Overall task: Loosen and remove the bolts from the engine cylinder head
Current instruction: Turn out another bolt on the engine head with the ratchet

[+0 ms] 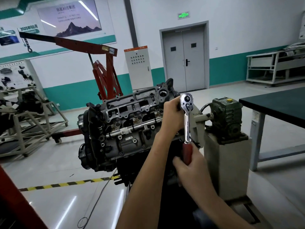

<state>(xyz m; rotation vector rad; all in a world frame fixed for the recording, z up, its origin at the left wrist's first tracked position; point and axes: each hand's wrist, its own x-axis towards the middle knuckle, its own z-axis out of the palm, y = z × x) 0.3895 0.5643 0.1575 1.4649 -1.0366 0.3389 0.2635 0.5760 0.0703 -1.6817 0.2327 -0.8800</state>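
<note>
While my right hand [191, 164] wraps the red handle of the ratchet wrench [187, 123] and my left hand [171, 113] grips its top at the right end of the cylinder head [132, 109], the bolt hides beneath; a crooked pull could slip it off.

A chrome-silver ratchet wrench with a dark red grip [187, 123] is set against a dull grey cast-metal engine cylinder head [132, 106], which is marked with darker, blackened patches. An olive-green gearbox housing [226, 116] is topped by a small yellow round cap [229, 100]. A steel engine hoist [105, 76] is painted red. The white painted wall [247, 22] is crossed by a teal band. A strip of yellow-and-black diagonal hazard tape [66, 184] is laid on the glossy pale grey floor [49, 162]. A flat dark green table top [280, 103] and a pale grey double door [184, 60] are shown.
</note>
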